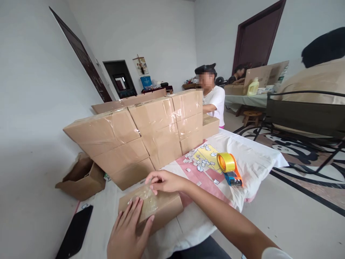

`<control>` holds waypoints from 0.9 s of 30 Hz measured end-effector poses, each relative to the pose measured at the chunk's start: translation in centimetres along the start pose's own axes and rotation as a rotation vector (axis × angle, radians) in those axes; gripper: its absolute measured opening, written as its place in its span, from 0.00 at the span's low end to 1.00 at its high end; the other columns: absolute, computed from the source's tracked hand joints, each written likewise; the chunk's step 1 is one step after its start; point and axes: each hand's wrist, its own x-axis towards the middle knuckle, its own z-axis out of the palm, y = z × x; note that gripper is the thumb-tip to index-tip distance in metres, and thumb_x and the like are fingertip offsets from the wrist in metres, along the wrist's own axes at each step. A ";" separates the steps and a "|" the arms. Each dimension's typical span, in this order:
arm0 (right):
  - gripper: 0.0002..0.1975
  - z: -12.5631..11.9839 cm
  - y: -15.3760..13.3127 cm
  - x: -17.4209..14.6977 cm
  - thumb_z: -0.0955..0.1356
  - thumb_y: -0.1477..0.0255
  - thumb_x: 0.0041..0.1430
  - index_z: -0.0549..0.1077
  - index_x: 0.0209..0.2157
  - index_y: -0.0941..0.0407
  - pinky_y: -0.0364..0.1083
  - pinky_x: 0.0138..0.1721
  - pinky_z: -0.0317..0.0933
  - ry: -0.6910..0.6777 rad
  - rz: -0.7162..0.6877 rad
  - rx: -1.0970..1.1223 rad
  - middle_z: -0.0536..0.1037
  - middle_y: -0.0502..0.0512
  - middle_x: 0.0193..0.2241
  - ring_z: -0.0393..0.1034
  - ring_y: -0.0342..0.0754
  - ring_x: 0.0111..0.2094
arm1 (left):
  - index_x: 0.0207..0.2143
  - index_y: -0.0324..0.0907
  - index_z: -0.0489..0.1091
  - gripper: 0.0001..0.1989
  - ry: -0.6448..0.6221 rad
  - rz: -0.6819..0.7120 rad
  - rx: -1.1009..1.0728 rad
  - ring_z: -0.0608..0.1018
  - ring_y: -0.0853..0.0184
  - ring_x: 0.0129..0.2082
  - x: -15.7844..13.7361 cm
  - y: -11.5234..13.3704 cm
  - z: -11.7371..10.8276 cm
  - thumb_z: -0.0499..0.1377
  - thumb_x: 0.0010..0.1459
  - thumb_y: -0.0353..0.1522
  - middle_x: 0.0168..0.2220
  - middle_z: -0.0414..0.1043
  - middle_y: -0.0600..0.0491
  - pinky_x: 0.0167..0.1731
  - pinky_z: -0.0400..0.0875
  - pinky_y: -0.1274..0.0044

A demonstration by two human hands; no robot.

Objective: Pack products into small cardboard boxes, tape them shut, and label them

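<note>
A small brown cardboard box [168, 207] lies on the cloth-covered table in front of me. Wrinkled, shiny clear tape [150, 204] runs over its top. My left hand [128, 228] rests on the near left part of the box, fingers stretched out, their tips by the tape. Over the far edge of the box top, my right hand [165, 181] has its thumb and fingers curled together in a pinch near the tape. Whatever sits between those fingertips is too small to tell. To the right lies an orange tape dispenser [237, 174] with a yellow roll of tape [226, 162].
Stacked taped boxes [159, 126] form a wall behind the small box. Small white pieces [201, 162] lie scattered by the dispenser. At left are an open carton [93, 183] and a black flat object [75, 232]. A person [217, 104] works behind the stack; others sit farther right.
</note>
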 end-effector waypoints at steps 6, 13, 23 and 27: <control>0.13 -0.1 -0.7 -0.5 0.69 0.65 0.64 0.70 0.46 0.58 0.43 0.36 0.60 -0.063 -0.007 0.042 0.75 0.46 0.24 0.69 0.42 0.28 | 0.62 0.43 0.64 0.28 -0.038 -0.066 -0.028 0.75 0.52 0.58 0.4 0.9 -1.0 0.54 0.64 0.47 0.59 0.73 0.46 0.59 0.62 0.62; 0.10 0.1 -0.8 -0.7 0.67 0.67 0.66 0.69 0.45 0.58 0.43 0.37 0.61 -0.087 -0.014 0.046 0.74 0.46 0.24 0.69 0.41 0.28 | 0.62 0.43 0.65 0.29 -0.083 -0.089 -0.033 0.73 0.53 0.60 0.5 1.2 -1.4 0.57 0.63 0.46 0.60 0.72 0.46 0.61 0.62 0.62; 0.15 -0.8 -1.4 -0.4 0.71 0.67 0.61 0.68 0.46 0.56 0.42 0.35 0.60 -0.197 0.060 0.107 0.71 0.44 0.26 0.67 0.40 0.28 | 0.60 0.42 0.67 0.27 -0.080 -0.123 -0.032 0.74 0.53 0.60 0.9 1.7 -1.9 0.57 0.64 0.46 0.60 0.72 0.48 0.60 0.63 0.62; 0.14 -0.5 -1.6 -0.4 0.71 0.70 0.60 0.68 0.47 0.55 0.41 0.35 0.59 -0.276 0.083 0.028 0.69 0.44 0.29 0.66 0.39 0.29 | 0.60 0.42 0.67 0.27 -0.105 -0.133 -0.043 0.73 0.52 0.61 1.0 1.7 -2.0 0.58 0.63 0.45 0.61 0.71 0.47 0.60 0.63 0.62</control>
